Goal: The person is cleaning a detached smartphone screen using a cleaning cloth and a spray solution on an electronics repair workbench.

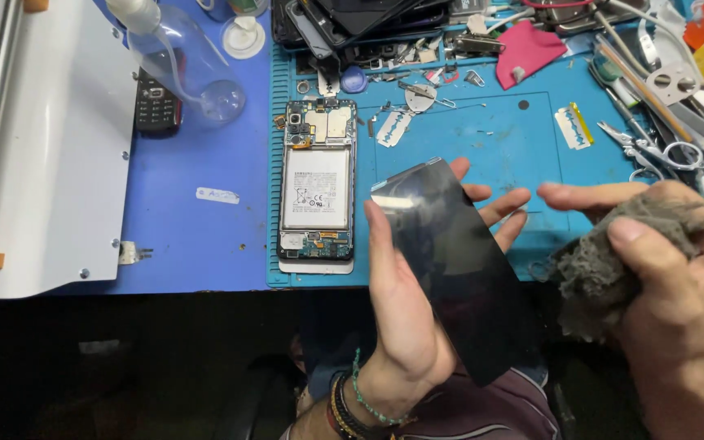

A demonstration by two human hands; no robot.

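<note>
Landmark: opened phone [318, 181], back cover off, battery and boards exposed, lying lengthwise on blue work mat [482, 130].

- Left of phone: clear plastic squeeze bottle [197, 73] lying on its side; small dark keypad phone [156, 104] partly under it.
- Farther left: white machine housing [50, 147].
- Just right of phone's top: razor blade [391, 128].
- Well right: second razor blade [572, 128], scissors [649, 151].
- Above and right: pink cloth [527, 50].
- Above: heap of dark phone parts [352, 20].

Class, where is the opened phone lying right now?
In the head view the opened phone lies face down on the blue mat, left of the left hand holding the dark panel, with a clear bottle to its upper left.
</note>
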